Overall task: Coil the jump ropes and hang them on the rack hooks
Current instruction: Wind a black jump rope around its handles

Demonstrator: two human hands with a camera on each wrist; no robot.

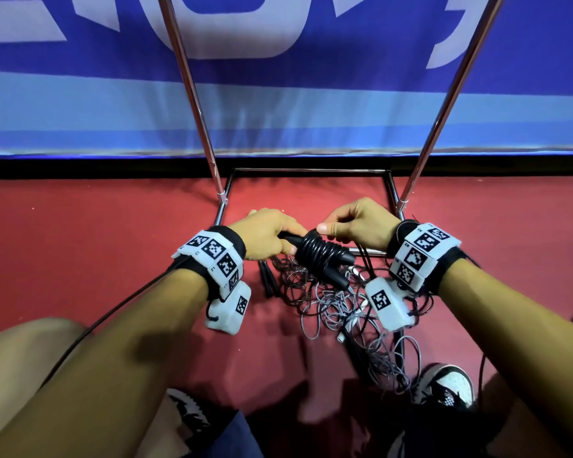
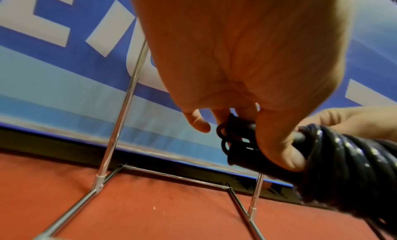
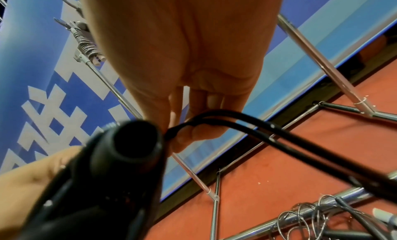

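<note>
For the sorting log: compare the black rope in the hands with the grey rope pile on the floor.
The black jump rope is wound in tight turns around its handles; the thin grey jump ropes sprawl in loose tangled loops. The black rope is held off the red floor, left hand gripping its handles, right hand pinching its cord; the grey ones lie untouched. The black cord looks thicker. Neither is hung yet.

Seeing big white letters on the blue banner (image 1: 278, 104) behind the rack, but cut off at the edges, so not spelling any word that can be read. Showing black-and-white square code patterns on the white wrist blocks (image 1: 214, 256), with no letters or numbers to read there
</note>
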